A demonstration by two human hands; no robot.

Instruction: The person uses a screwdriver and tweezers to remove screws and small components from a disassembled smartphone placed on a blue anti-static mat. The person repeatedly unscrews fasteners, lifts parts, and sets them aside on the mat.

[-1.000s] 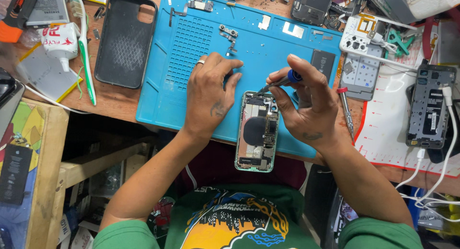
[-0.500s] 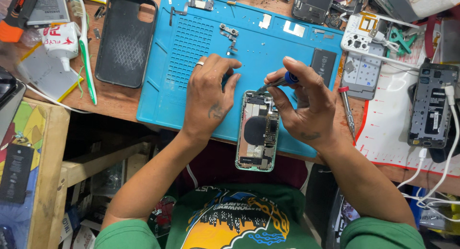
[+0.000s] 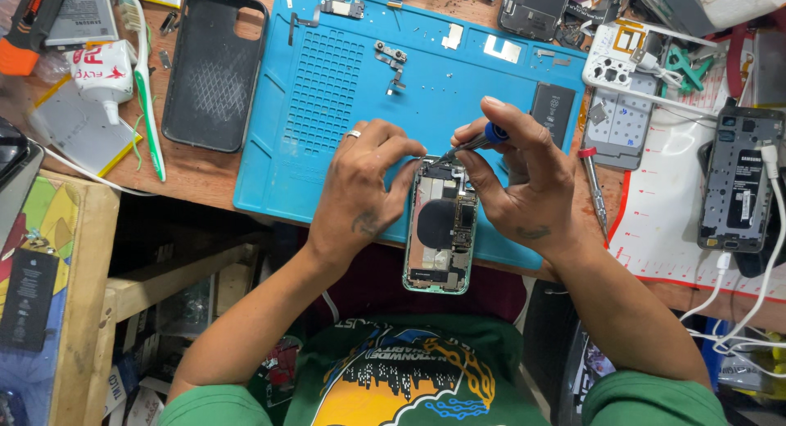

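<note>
Left hand (image 3: pixel 360 192) clamps the opened phone (image 3: pixel 440 225) at the blue mat's (image 3: pixel 327 90) near edge to steady it – right hand (image 3: pixel 524 180) fingers pinch a small screwdriver (image 3: pixel 475 141), tip angled into the phone's far end

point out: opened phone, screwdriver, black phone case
opened phone (image 3: pixel 440 246), head view, on the dark round coil inside.
screwdriver (image 3: pixel 494 133), head view, on its blue handle.
black phone case (image 3: pixel 214 70), head view, on its inner back.

Opened phone (image 3: pixel 440 229) lying on repair mat's (image 3: pixel 327 90) near edge, overhanging desk. Phone case (image 3: pixel 214 65) sitting left of mat, toothbrush (image 3: pixel 147 90) further left. Spare screwdriver (image 3: pixel 595 188) lying right of mat; another opened phone (image 3: pixel 737 180) lying far right.
</note>
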